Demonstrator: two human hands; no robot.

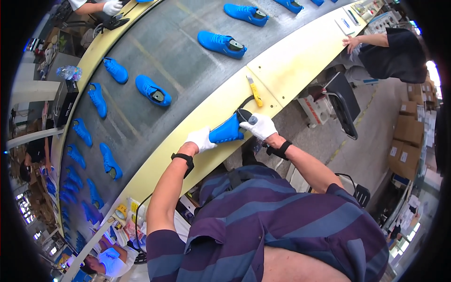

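- Both white-gloved hands were clamped on one bright blue fabric sneaker [227,130]: left hand [201,139] at the toe, right hand [260,126] at the heel.
- Looked mid-inspection on the pale yellow desk [277,70]; next probably needs steady turning.

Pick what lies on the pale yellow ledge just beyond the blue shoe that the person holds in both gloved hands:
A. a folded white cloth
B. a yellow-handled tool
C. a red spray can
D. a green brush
B: a yellow-handled tool lies on the pale ledge just past the blue shoe, which the left hand and right hand, both in white gloves, grip at its two ends.
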